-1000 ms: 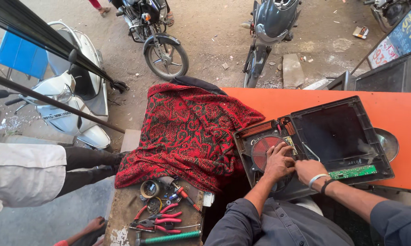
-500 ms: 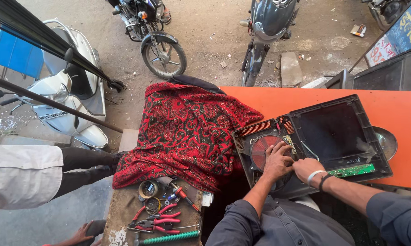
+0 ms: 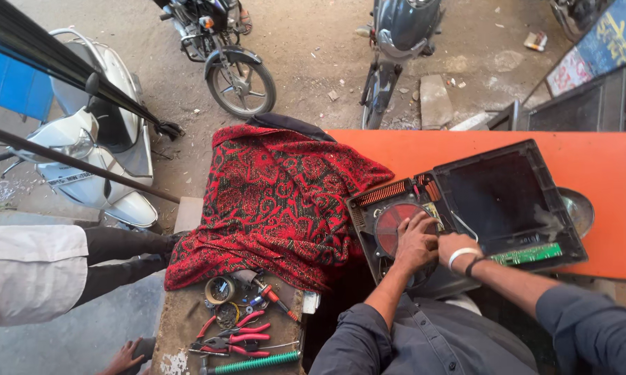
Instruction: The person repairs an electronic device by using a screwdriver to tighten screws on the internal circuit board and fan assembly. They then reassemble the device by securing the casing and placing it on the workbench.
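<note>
The left hand [image 3: 415, 243] is resting palm-down on the red coil [image 3: 395, 223] inside the opened cooker [image 3: 465, 208], its fingers loosely curled and close together, pressing on the coil rather than pinching anything that can be made out. The right hand [image 3: 454, 244] is lying just beside it, touching the cooker's inner edge near the coil, fingers bent and mostly hidden, so whether it is gripping something cannot be told. The cooker is sitting open on the orange table [image 3: 604, 167], beside a red cloth [image 3: 278, 194], with pliers [image 3: 233, 339] lying on a lower bench [image 3: 181, 326].
</note>
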